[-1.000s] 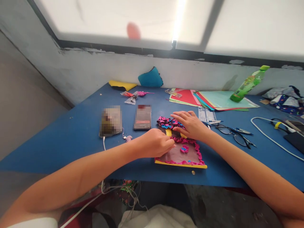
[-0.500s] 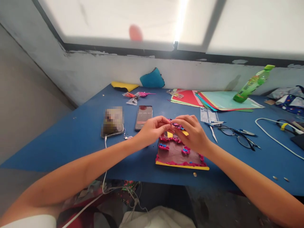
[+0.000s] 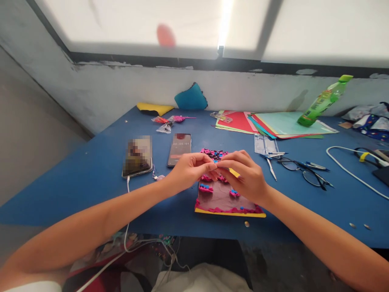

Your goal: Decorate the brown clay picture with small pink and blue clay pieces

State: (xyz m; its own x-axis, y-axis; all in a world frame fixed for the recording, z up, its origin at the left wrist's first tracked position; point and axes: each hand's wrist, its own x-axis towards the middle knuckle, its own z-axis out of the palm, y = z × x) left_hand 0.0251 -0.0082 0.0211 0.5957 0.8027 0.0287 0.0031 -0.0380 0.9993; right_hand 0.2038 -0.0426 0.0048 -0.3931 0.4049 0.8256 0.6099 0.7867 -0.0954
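Note:
A flat panel [image 3: 221, 199] lies on the blue table, brown in the middle with a yellow lower edge and a wavy pink border. Pink and blue modelled pieces [image 3: 206, 188] sit on its surface, and dark, pink and blue ones crowd its far end. Over the panel, my left hand [image 3: 193, 169] pinches with thumb and forefinger. My right hand [image 3: 247, 174] meets it there, fingertips pressed together against the left ones. Whatever is between the fingertips is too small or hidden to make out. Both hands cover part of the panel's middle.
Left of the hands lie a phone showing a timer [image 3: 180, 148] and a device on a white cable [image 3: 138, 158]. To the right are modelling tools [image 3: 271, 167], eyeglasses [image 3: 304, 172] and a white cable [image 3: 340, 148]. Behind stand coloured sheets [image 3: 291, 123] and a green bottle [image 3: 323, 103].
My hands have come slightly lower and nearer, fingertips still together, uncovering more of the panel's far decorated end. The whole view has shifted a little.

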